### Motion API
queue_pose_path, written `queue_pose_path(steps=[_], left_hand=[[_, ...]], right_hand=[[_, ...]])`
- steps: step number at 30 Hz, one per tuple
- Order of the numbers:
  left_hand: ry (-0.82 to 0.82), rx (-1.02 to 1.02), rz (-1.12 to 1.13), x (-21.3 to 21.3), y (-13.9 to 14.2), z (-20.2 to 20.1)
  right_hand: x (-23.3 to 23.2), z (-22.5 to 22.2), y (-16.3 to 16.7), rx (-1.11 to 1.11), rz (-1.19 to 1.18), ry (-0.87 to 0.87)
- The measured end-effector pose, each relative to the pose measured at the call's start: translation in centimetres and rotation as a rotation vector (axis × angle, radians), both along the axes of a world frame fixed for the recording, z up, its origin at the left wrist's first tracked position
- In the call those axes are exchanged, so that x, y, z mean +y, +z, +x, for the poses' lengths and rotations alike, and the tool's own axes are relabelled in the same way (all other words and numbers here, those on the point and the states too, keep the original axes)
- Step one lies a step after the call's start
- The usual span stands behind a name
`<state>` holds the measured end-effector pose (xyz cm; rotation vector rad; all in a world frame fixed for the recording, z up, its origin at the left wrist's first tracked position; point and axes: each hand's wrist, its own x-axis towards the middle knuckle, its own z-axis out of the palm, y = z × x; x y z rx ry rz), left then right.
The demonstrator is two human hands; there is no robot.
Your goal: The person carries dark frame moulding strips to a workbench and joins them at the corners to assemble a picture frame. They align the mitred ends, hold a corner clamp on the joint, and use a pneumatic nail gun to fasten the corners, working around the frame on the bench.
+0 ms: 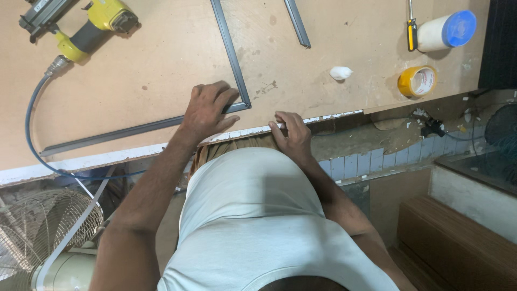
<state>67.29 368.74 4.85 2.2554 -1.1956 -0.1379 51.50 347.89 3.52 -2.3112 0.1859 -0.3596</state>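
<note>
The left hand (207,110) lay flat on the grey frame (235,64), fingers spread and pressing down just beside the frame's corner (245,103), where the long strip running off to the left met the one running away across the board (161,59). The right hand (293,134) rested at the board's near edge, right of that corner, fingers curled over the chipped lip and closed on nothing that could be made out. The step in hand looked like steadying the mitred corner flat while the joint was lined up. A loose strip (297,21) lay beyond the corner, apart from it. The nailer (81,27) with its blue hose (32,124) sat well left of the corner, untouched; tape (417,81), a screwdriver (412,29) and a white tub (447,30) sat well right. The next move would likely call for keeping the corner square and held down while a tool was fetched.
</note>
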Motion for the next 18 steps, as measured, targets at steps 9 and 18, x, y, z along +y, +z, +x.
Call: queue_pose_path(steps=[9, 18], left_hand=[[0.106, -0.103, -0.008, 1.5, -0.9, -2.5], [0.110, -0.092, -0.046, 1.1, -1.3, -3.5]], right_hand=[[0.3, 2.3, 0.3, 0.103, 0.030, -0.032], [0.2, 3.5, 0.5, 0.158, 0.078, -0.034]])
